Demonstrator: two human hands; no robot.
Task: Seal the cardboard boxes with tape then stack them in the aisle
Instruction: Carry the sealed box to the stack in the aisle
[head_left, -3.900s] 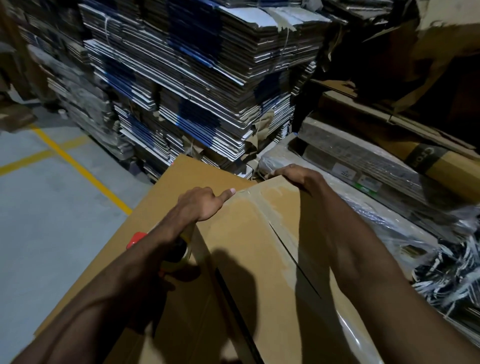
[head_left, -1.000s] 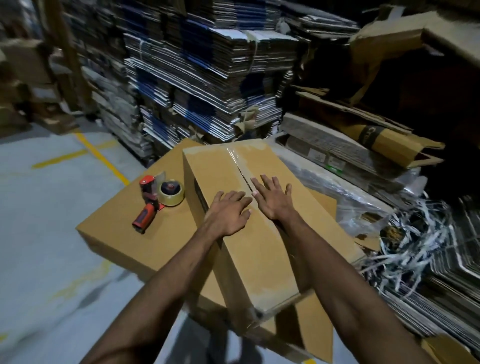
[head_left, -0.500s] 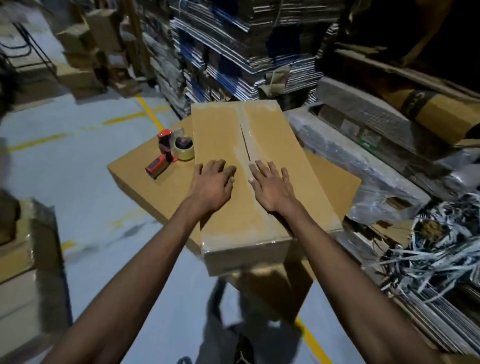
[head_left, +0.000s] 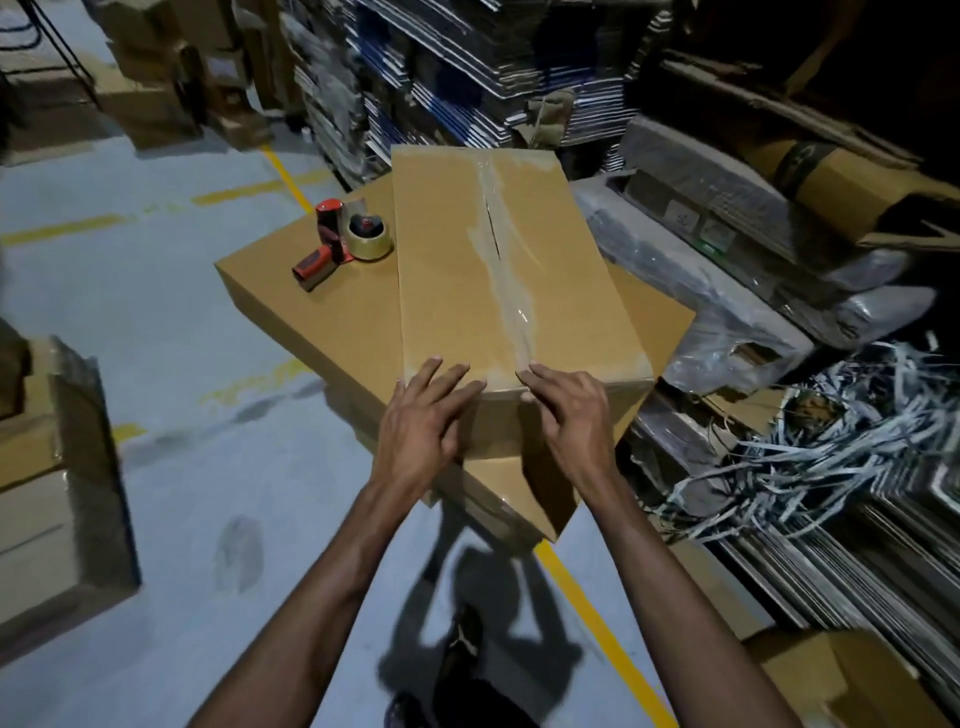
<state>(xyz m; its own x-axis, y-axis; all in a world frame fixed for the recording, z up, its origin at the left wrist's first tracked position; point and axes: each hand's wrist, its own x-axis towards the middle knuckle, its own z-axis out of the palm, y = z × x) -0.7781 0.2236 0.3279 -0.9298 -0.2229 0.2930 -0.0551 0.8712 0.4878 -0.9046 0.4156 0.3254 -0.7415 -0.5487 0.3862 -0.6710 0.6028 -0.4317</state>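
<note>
A long brown cardboard box lies on top of a wider flat box. Clear tape runs along its top seam and over the near edge. My left hand rests with straight fingers on the near end of the box, at the top edge. My right hand presses the tape end down over the near face. A red-handled tape dispenser with a roll of tape lies on the lower box, left of the long box.
Tall stacks of flattened cartons stand behind. Wrapped bundles and loose strapping crowd the right. More boxes sit at the left and bottom right. Grey floor with a yellow line lies below.
Both hands have slid back along the box top from its middle to the near edge. The view has pulled back and the box now shows its full length.
</note>
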